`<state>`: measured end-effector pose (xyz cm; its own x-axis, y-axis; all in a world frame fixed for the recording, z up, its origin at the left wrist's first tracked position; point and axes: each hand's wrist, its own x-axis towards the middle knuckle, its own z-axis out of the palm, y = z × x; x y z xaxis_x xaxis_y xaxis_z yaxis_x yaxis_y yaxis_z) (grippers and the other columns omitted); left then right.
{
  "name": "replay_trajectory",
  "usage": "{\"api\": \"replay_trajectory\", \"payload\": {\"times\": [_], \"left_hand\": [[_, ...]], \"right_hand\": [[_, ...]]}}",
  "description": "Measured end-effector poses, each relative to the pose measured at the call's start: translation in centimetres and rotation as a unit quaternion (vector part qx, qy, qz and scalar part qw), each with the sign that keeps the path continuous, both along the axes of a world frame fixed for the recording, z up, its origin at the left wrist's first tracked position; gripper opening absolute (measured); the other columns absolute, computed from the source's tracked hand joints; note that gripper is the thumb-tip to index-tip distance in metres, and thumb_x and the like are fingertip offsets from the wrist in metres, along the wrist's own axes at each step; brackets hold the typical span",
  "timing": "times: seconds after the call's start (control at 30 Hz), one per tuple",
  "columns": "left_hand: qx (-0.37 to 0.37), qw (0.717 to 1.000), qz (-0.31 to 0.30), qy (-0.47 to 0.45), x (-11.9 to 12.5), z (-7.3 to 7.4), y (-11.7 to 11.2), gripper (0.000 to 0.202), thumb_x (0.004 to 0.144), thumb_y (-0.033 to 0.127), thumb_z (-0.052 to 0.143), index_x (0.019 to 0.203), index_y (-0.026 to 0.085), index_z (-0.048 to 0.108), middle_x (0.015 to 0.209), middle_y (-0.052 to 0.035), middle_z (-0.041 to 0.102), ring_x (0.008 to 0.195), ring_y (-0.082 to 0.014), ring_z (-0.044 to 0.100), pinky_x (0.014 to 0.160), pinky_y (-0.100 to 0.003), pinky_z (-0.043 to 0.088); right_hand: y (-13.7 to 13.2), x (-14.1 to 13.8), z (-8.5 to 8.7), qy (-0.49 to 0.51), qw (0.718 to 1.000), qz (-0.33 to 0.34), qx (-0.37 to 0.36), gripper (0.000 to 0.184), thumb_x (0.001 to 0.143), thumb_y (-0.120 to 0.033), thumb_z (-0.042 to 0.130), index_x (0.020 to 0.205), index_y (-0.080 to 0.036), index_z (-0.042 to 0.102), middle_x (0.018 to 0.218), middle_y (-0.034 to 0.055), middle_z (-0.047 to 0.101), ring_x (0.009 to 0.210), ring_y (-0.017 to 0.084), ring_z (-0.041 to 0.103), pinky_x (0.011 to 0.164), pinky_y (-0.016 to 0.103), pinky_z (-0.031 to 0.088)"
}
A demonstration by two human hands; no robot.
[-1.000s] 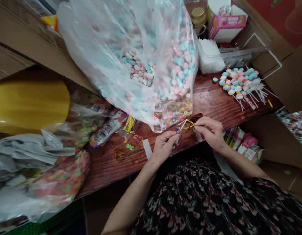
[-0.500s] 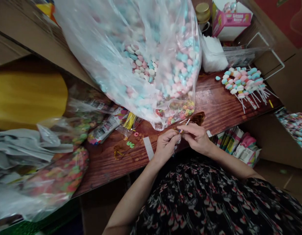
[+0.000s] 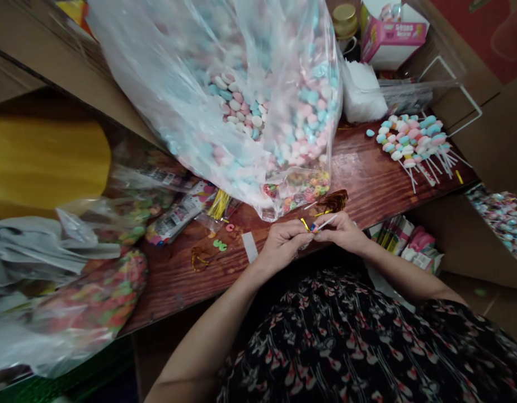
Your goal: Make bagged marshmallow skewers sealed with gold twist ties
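Observation:
My left hand [image 3: 283, 244] and my right hand [image 3: 344, 231] meet at the near edge of the wooden table [image 3: 367, 179]. Together they pinch a small bundle of white candy sticks [image 3: 319, 225] with a yellow twist tie around it. Both hands are closed on it. A crumpled brown wrapper [image 3: 334, 200] lies just beyond the fingers. Over the hands leans a big clear bag of pink, blue and white candies [image 3: 258, 101], touching the table.
Finished pastel candy sticks [image 3: 412, 143] lie piled at the far right. Bags of colourful ring candy [image 3: 99, 302] and grey plastic [image 3: 40, 246] crowd the left. A pink box [image 3: 390, 39], a gold-lidded jar [image 3: 343, 19] and cardboard boxes [image 3: 485, 101] stand behind.
My right hand has drawn in from the brown wrapper toward my left hand, and both now pinch the stick bundle close together. The view has shifted slightly.

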<state>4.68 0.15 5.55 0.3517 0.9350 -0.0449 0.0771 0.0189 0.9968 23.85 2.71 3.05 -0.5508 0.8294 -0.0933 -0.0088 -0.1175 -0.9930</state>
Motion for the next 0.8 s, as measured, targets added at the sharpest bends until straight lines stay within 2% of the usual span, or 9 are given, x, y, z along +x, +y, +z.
{"api": "replay_trajectory", "payload": {"times": [0.07, 0.13, 0.23, 0.3, 0.33, 0.4, 0.47, 0.63, 0.8], "left_hand": [[-0.019, 0.999, -0.039, 0.021, -0.2, 0.4, 0.2, 0.027, 0.082, 0.034, 0.067, 0.064, 0.014, 0.070, 0.062, -0.0005, 0.056, 0.060, -0.0099, 0.049, 0.056, -0.021, 0.038], [-0.064, 0.995, -0.075, 0.029, -0.2, 0.8, 0.3, 0.027, 0.079, 0.033, 0.069, 0.060, 0.014, 0.069, 0.059, 0.0005, 0.055, 0.058, -0.0093, 0.048, 0.056, -0.021, 0.037], [-0.191, 0.975, -0.116, -0.006, -0.3, 1.1, 0.1, 0.018, 0.069, 0.029, 0.074, 0.060, 0.013, 0.071, 0.059, 0.0006, 0.058, 0.057, -0.0089, 0.049, 0.056, -0.021, 0.038], [-0.290, 0.947, -0.135, -0.039, -0.2, 1.1, -0.2, 0.013, 0.062, 0.025, 0.076, 0.061, 0.013, 0.073, 0.058, -0.0001, 0.061, 0.055, -0.0090, 0.050, 0.053, -0.021, 0.037], [-0.332, 0.931, -0.143, -0.051, -0.1, 1.0, -0.4, 0.012, 0.059, 0.024, 0.076, 0.061, 0.012, 0.073, 0.056, -0.0002, 0.061, 0.052, -0.0088, 0.050, 0.051, -0.021, 0.037], [-0.387, 0.905, -0.166, -0.058, -0.1, 1.0, -0.6, 0.011, 0.056, 0.022, 0.077, 0.059, 0.012, 0.073, 0.053, 0.0002, 0.061, 0.046, -0.0080, 0.047, 0.046, -0.020, 0.034], [-0.401, 0.893, -0.198, -0.048, -0.1, 1.1, -0.6, 0.012, 0.056, 0.022, 0.078, 0.060, 0.012, 0.074, 0.051, 0.0002, 0.061, 0.045, -0.0074, 0.046, 0.045, -0.020, 0.032], [-0.370, 0.877, -0.307, -0.013, 0.0, 1.2, 0.3, 0.013, 0.059, 0.024, 0.079, 0.062, 0.013, 0.074, 0.052, 0.0014, 0.060, 0.047, -0.0073, 0.045, 0.046, -0.019, 0.034], [-0.314, 0.865, -0.392, -0.005, 0.7, 1.2, 1.1, 0.014, 0.063, 0.025, 0.078, 0.061, 0.013, 0.073, 0.050, 0.0018, 0.059, 0.048, -0.0081, 0.044, 0.047, -0.019, 0.036]], "right_hand": [[0.6, 0.7, 0.7, -0.058, 0.990, 0.062, 0.109, 0.017, 0.083, -0.031, 0.064, 0.075, -0.015, 0.063, 0.069, -0.0007, 0.060, 0.065, 0.011, 0.053, 0.063, 0.024, 0.042], [0.8, 1.1, 1.4, -0.100, 0.953, 0.110, 0.263, 0.017, 0.089, -0.024, 0.053, 0.076, -0.015, 0.060, 0.070, 0.0014, 0.057, 0.068, 0.012, 0.051, 0.065, 0.026, 0.041], [0.5, 1.4, 2.1, -0.117, 0.843, 0.150, 0.503, 0.021, 0.092, -0.016, 0.040, 0.079, -0.015, 0.057, 0.073, 0.0049, 0.055, 0.074, 0.016, 0.049, 0.070, 0.031, 0.042], [0.1, 1.6, 2.4, -0.108, 0.764, 0.157, 0.616, 0.022, 0.091, -0.014, 0.039, 0.080, -0.014, 0.058, 0.073, 0.0065, 0.055, 0.078, 0.018, 0.050, 0.072, 0.034, 0.043], [-0.1, 1.6, 2.4, -0.098, 0.734, 0.157, 0.653, 0.022, 0.092, -0.014, 0.040, 0.081, -0.013, 0.059, 0.073, 0.0069, 0.055, 0.079, 0.019, 0.051, 0.072, 0.035, 0.043], [-0.4, 1.7, 2.5, -0.068, 0.697, 0.150, 0.698, 0.021, 0.092, -0.016, 0.044, 0.082, -0.012, 0.062, 0.073, 0.0068, 0.055, 0.080, 0.020, 0.052, 0.072, 0.035, 0.044], [-0.5, 1.8, 2.6, -0.044, 0.679, 0.140, 0.719, 0.019, 0.092, -0.017, 0.048, 0.085, -0.011, 0.064, 0.073, 0.0064, 0.056, 0.080, 0.019, 0.054, 0.071, 0.034, 0.044], [-0.6, 2.0, 3.4, -0.016, 0.652, 0.112, 0.750, 0.013, 0.090, -0.021, 0.057, 0.092, -0.012, 0.067, 0.077, 0.0048, 0.060, 0.082, 0.018, 0.059, 0.067, 0.032, 0.042], [-0.6, 2.2, 3.9, -0.051, 0.610, 0.180, 0.770, 0.015, 0.094, -0.026, 0.054, 0.092, -0.016, 0.065, 0.079, 0.0023, 0.060, 0.081, 0.015, 0.058, 0.065, 0.031, 0.037]]}}
